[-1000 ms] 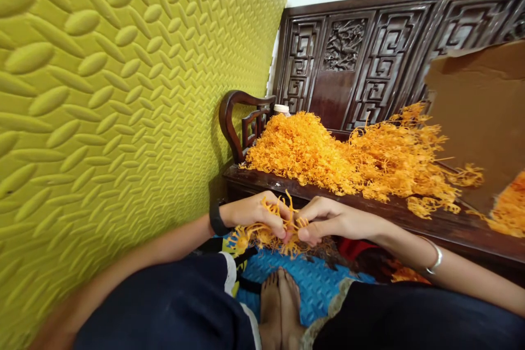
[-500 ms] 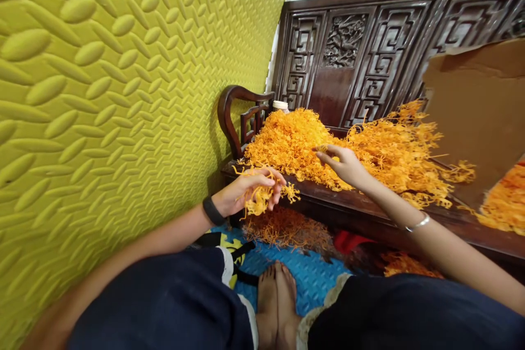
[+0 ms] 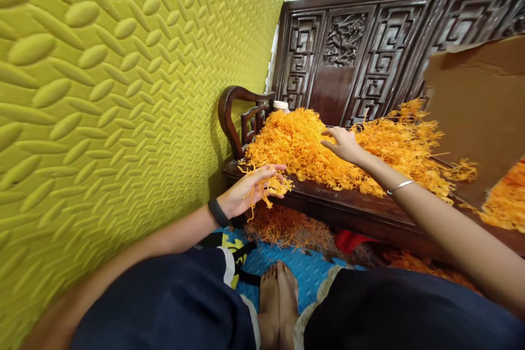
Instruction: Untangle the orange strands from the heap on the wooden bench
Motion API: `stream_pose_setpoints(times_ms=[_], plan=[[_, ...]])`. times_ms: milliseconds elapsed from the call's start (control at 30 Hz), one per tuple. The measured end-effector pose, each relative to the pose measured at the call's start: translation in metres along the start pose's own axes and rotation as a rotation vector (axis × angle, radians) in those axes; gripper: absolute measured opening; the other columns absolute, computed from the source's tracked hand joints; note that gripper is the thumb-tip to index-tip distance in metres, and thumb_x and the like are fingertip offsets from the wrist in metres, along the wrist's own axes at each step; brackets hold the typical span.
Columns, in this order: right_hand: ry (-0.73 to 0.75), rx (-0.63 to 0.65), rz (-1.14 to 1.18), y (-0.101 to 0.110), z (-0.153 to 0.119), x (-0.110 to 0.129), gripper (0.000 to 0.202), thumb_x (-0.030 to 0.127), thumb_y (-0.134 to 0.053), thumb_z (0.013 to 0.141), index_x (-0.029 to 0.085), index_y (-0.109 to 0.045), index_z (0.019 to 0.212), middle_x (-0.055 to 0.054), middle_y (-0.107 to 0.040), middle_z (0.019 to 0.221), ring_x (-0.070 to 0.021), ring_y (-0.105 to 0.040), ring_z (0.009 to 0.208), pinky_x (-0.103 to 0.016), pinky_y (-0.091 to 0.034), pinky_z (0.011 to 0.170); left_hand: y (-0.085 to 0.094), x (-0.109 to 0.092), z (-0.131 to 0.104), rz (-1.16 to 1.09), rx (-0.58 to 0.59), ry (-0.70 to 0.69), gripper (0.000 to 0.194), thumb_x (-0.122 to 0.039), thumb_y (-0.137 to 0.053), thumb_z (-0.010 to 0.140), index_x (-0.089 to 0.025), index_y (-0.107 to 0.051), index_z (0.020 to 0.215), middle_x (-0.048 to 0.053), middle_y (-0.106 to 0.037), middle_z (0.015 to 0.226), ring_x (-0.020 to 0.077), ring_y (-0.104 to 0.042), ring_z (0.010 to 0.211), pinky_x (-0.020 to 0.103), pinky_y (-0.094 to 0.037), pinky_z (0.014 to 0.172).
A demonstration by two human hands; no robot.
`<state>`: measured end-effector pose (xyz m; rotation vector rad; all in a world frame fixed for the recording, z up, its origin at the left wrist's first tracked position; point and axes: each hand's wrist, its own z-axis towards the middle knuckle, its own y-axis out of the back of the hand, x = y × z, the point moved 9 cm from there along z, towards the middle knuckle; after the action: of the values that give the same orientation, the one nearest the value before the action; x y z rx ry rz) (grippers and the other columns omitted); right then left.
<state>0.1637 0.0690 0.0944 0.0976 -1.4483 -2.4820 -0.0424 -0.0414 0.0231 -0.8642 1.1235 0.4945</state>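
Cradling a bunch of orange strands in the left hand, with thumb laid along the top and fingers curled loosely round the rest. Probably held slack like this to spare thin, springy pieces from crushing, with ends left poking out between the fingers. Held out before the front edge of the bench, near the heap, perhaps to have bunch and heap within one short reach.

Holding the right hand out over the heap, close to the looser pile, with fingers stretched forward, thumb parted from them, and nothing visible in the grip. Hard to say whether touching the heap or just above, given so much orange behind the fingertips.

Piled at the bench's end beside the armrest, most likely for support on that side. Spread more raggedly in the looser pile, up towards the cardboard (propped at a slant, possibly as a divider). Strewn also beneath the bench as scraps.

With the left forearm slanted up from the lower left, past the knees, palm turned inward. With the right arm extended farther, in from the lower right and across the bench's edge, palm apparently downward.
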Motion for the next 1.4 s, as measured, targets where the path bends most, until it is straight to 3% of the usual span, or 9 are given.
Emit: stream_pose_setpoints(times_ms=[200,333,433,600,733,900,1100,1300,1400], plan=[[0.3,0.089,0.575,0.033,-0.056,0.123,0.055,0.056,-0.027,0.089,0.013,-0.057,0.074,-0.006,-0.061,0.073,-0.015,-0.054,0.068,-0.027,-0.038,0.063,0.013,0.004,0.002,-0.069,-0.112,-0.005,0.02,-0.021,-0.048,0.086,-0.014,-0.062,0.099,0.007,-0.062,0.092,0.0163,-0.059,0.082,0.031,-0.052,0.069],[0.612,0.065,0.252,0.038,-0.105,0.186,0.056,0.064,-0.048,0.077,0.011,-0.054,0.094,-0.01,-0.061,0.086,-0.0185,-0.054,0.073,-0.029,-0.037,0.065,0.021,0.003,0.001,-0.09,-0.19,-0.028,0.014,-0.017,-0.051,0.083,-0.015,-0.064,0.089,0.005,-0.063,0.097,0.0138,-0.06,0.081,0.025,-0.052,0.066],[0.736,-0.076,-0.061,0.034,-0.126,0.201,0.041,0.048,-0.045,0.087,0.009,-0.055,0.094,-0.011,-0.061,0.084,-0.0197,-0.053,0.074,-0.031,-0.034,0.068,0.022,0.005,0.0,-0.024,-0.212,-0.011,0.016,-0.018,-0.054,0.082,-0.014,-0.065,0.093,0.005,-0.063,0.097,0.0124,-0.06,0.083,0.021,-0.051,0.065],[0.739,-0.065,-0.124,0.033,-0.127,0.193,0.033,0.031,-0.032,0.095,0.012,-0.057,0.083,-0.006,-0.058,0.07,-0.015,-0.05,0.061,-0.029,-0.03,0.064,0.014,0.011,0.0,0.129,-0.095,0.035,0.021,-0.033,-0.058,0.081,-0.014,-0.063,0.088,0.001,-0.061,0.07,0.0114,-0.059,0.058,0.023,-0.05,0.052],[0.569,0.18,0.113,0.031,-0.117,0.169,0.042,0.042,-0.033,0.093,0.014,-0.056,0.073,-0.003,-0.054,0.063,-0.0119,-0.046,0.056,-0.026,-0.03,0.059,-0.001,0.016,-0.005,0.311,0.105,0.116,0.025,-0.04,-0.06,0.078,-0.014,-0.06,0.078,-0.004,-0.052,0.047,0.0077,-0.048,0.037,0.02,-0.042,0.04],[0.537,0.445,0.549,0.024,-0.125,0.158,0.044,0.047,-0.037,0.091,0.014,-0.06,0.074,-0.003,-0.055,0.065,-0.0107,-0.049,0.06,-0.023,-0.034,0.059,-0.023,0.019,-0.019,0.459,0.365,0.24,0.027,-0.036,-0.053,0.083,-0.013,-0.067,0.08,-0.005,-0.046,0.04,0.0056,-0.042,0.035,0.018,-0.035,0.04],[0.432,0.814,0.85,-0.002,-0.143,0.152,0.047,0.047,-0.044,0.087,0.011,-0.055,0.06,-0.002,-0.053,0.058,-0.0085,-0.046,0.053,-0.021,-0.036,0.055,-0.037,0.018,-0.02,0.601,0.441,0.205,0.026,-0.03,-0.059,0.079,-0.012,-0.064,0.062,-0.003,-0.052,0.051,0.0039,-0.041,0.044,0.016,-0.032,0.044],[0.409,1.355,0.725,-0.023,-0.188,0.121,0.045,0.048,-0.048,0.084,0.011,-0.061,0.061,0.0,-0.05,0.053,-0.0093,-0.045,0.051,-0.022,-0.037,0.057,-0.037,0.032,-0.037,0.692,0.635,0.334,0.031,-0.035,-0.06,0.076,-0.014,-0.066,0.055,0.001,-0.054,0.049,0.0077,-0.044,0.042,0.02,-0.032,0.042],[0.329,1.267,0.695,-0.028,-0.18,0.089,0.048,0.051,-0.045,0.085,0.01,-0.069,0.078,-0.002,-0.053,0.058,-0.0129,-0.051,0.059,-0.025,-0.039,0.063,-0.016,0.018,-0.032,0.68,0.466,0.264,0.032,-0.035,-0.058,0.078,-0.013,-0.066,0.056,0.001,-0.053,0.049,0.0071,-0.045,0.042,0.019,-0.034,0.042]])
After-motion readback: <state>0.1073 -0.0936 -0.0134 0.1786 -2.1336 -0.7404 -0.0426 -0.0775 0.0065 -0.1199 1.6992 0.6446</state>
